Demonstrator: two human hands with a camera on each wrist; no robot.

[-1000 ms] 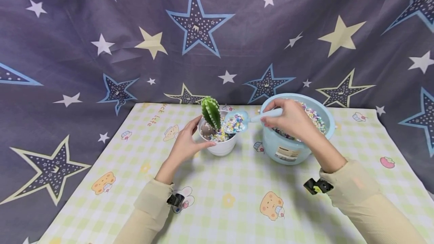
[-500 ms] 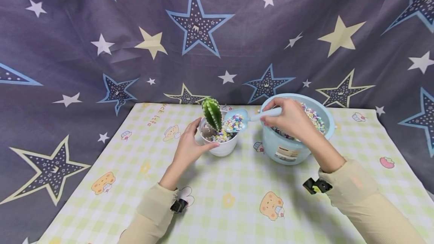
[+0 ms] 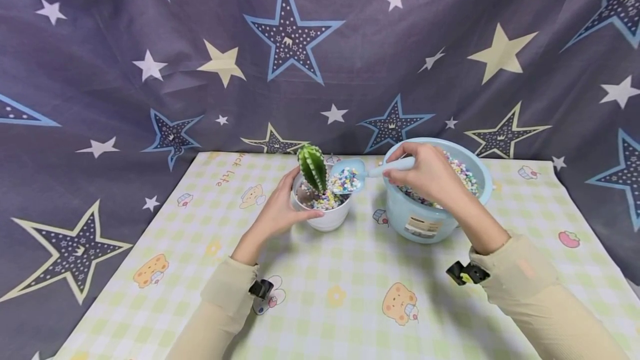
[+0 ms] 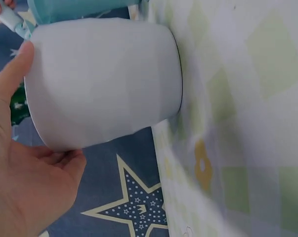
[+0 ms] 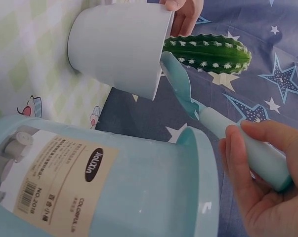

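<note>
Behind everything, a dark star-printed curtain [image 3: 320,54] fills the upper half of the head view, and below it a checked cloth with little bears covers the surface [image 3: 350,282]. Right of centre stands a pale blue bucket [image 3: 430,221] holding coloured pebbles [image 3: 462,174]. Just beside it, at the middle of the frame, sits a white pot [image 3: 327,216] with a green cactus [image 3: 312,166] upright in it and more pebbles round its base. At the pot's left side, the left hand [image 3: 277,213] cups the wall, fingers [image 3: 286,179] and thumb curved round it and touching. Over the bucket's near rim, the right hand [image 3: 425,174] grips the handle of a blue scoop [image 3: 350,176]; its bowl, heaped with pebbles, hangs above the pot's right edge, close to the cactus.
</note>
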